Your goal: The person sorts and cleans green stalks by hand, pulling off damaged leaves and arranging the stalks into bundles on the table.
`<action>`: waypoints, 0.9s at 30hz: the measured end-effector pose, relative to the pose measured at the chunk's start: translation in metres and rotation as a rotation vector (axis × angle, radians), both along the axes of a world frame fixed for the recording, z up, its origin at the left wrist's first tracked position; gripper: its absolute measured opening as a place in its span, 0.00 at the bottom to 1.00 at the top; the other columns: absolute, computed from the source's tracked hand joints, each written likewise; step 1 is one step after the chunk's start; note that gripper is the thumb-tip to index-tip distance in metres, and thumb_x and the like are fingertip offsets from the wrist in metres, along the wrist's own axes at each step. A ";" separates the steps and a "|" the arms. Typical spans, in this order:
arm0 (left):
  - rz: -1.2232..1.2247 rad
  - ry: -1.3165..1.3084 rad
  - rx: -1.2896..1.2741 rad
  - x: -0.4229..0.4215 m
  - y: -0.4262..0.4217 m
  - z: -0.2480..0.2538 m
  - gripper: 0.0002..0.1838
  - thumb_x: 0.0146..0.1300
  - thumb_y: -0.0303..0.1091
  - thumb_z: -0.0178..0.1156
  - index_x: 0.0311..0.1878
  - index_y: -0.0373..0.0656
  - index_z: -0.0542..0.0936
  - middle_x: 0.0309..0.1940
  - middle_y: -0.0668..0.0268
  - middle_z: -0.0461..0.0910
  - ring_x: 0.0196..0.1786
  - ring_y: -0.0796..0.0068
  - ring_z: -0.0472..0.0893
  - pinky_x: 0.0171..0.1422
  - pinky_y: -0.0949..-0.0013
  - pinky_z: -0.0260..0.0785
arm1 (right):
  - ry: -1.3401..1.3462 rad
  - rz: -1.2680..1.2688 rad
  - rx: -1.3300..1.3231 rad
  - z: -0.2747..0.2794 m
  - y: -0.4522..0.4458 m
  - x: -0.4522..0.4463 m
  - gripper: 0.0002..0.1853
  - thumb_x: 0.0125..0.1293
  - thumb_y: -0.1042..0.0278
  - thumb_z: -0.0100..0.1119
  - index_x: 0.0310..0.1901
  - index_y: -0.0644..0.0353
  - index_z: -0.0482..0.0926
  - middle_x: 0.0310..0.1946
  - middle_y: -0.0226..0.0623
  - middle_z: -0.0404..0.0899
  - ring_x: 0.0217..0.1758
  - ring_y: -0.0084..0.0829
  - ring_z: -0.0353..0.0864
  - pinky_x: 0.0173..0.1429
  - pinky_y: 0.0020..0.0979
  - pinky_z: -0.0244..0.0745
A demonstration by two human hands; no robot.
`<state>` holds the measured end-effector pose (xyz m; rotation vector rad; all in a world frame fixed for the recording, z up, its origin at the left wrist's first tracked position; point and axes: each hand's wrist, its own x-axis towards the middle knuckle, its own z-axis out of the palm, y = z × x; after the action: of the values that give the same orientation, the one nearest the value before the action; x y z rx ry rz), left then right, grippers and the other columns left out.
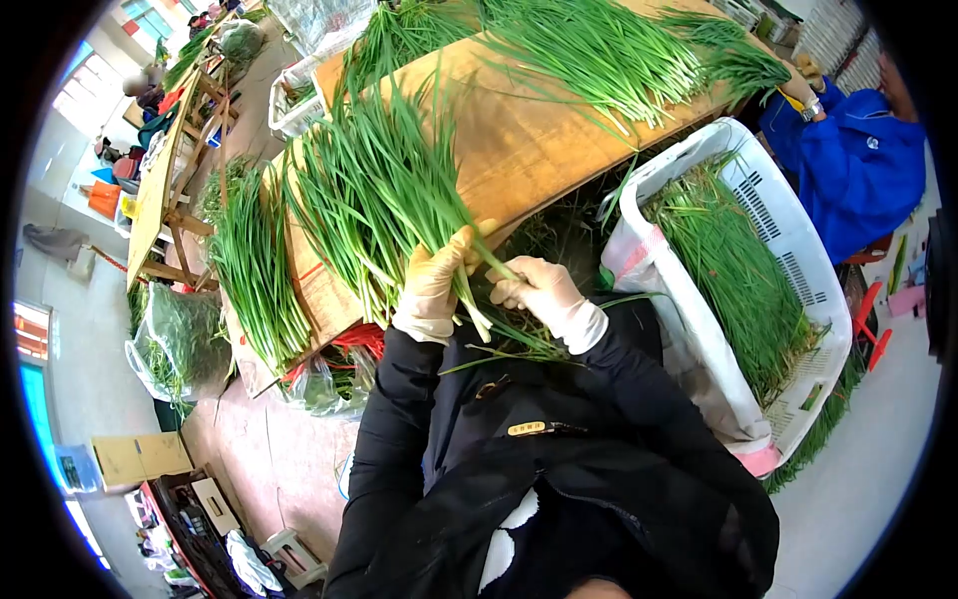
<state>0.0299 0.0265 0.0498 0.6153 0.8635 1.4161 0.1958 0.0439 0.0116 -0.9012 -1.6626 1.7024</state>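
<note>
Landmark: the tabletop (509,150), a flat sheet of tan wood with faint grain and a straight front edge.
Bagged greens: left of the tabletop, a clear, crinkled plastic bag (200,344) bulges, fine green stalks inside it.
Left pile: on the tabletop's left end, long glossy leaves (249,260) lie side by side, their pale stem ends toward the front edge.
Red plastic: below the tabletop's front edge, a creased, bright red bag (361,341).
Bunch in hand: over the tabletop's front edge, a bunch of greens (424,190) fans out, ribbon-like leaves, deep green paling to slender whitish stems; its border with the leaves lying to its left is hard to tell.
Left hand: at the tabletop's front edge, the left hand (434,285), in a thin pale glove, wraps round the bunch's lower part.
Right hand: just off that edge, the right hand (544,292), gloved alike, pinches a thin green stalk.
Far pile: on the tabletop's far side, a broad, smooth sheaf (609,60) with whitish ends.
Crate: right of the tabletop, a white plastic crate (836,285), rounded corners, slotted wall, holding tangled, finer greens (728,285).
Co-worker: at the tabletop's right end, a blue garment (858,165) of matte cloth.
</note>
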 end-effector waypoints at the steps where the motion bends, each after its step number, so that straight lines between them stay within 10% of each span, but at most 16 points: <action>1: 0.015 -0.007 0.027 -0.001 -0.004 -0.002 0.14 0.54 0.34 0.62 0.40 0.38 0.74 0.31 0.69 0.77 0.26 0.85 0.69 0.31 0.80 0.63 | 0.181 0.024 -0.190 0.000 0.000 0.004 0.14 0.62 0.62 0.51 0.44 0.63 0.74 0.33 0.36 0.80 0.30 0.22 0.78 0.36 0.21 0.71; 12: 0.008 -0.106 -0.103 0.022 -0.011 -0.017 0.12 0.52 0.24 0.60 0.41 0.34 0.75 0.39 0.53 0.79 0.32 0.76 0.77 0.34 0.75 0.70 | 0.267 0.188 -0.277 -0.002 -0.010 0.020 0.21 0.66 0.51 0.42 0.43 0.63 0.75 0.29 0.30 0.79 0.28 0.18 0.74 0.34 0.19 0.67; 18: 0.059 0.022 -0.042 0.028 -0.013 -0.031 0.10 0.52 0.25 0.61 0.38 0.33 0.77 0.31 0.62 0.80 0.30 0.76 0.79 0.34 0.76 0.71 | 0.150 -0.138 -0.022 -0.012 0.008 0.005 0.08 0.58 0.66 0.58 0.32 0.63 0.75 0.25 0.29 0.75 0.27 0.21 0.72 0.33 0.22 0.68; 22: 0.079 0.045 -0.036 0.041 -0.011 -0.018 0.08 0.52 0.25 0.61 0.37 0.34 0.78 0.32 0.62 0.80 0.33 0.76 0.78 0.40 0.76 0.70 | -0.072 -0.520 0.653 -0.024 -0.003 0.004 0.04 0.55 0.74 0.57 0.30 0.62 0.72 0.25 0.37 0.73 0.26 0.32 0.73 0.31 0.28 0.68; 27: 0.110 0.104 -0.029 0.033 0.011 -0.005 0.06 0.54 0.26 0.59 0.34 0.34 0.77 0.32 0.61 0.80 0.29 0.78 0.77 0.37 0.78 0.67 | 0.012 -0.562 0.470 -0.061 -0.042 0.043 0.03 0.59 0.76 0.50 0.28 0.63 0.70 0.26 0.37 0.74 0.27 0.32 0.73 0.33 0.29 0.68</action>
<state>0.0631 0.0377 0.0444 0.6317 1.0113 1.4775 0.2389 0.0021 -0.0497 -0.9930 -1.5159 0.8940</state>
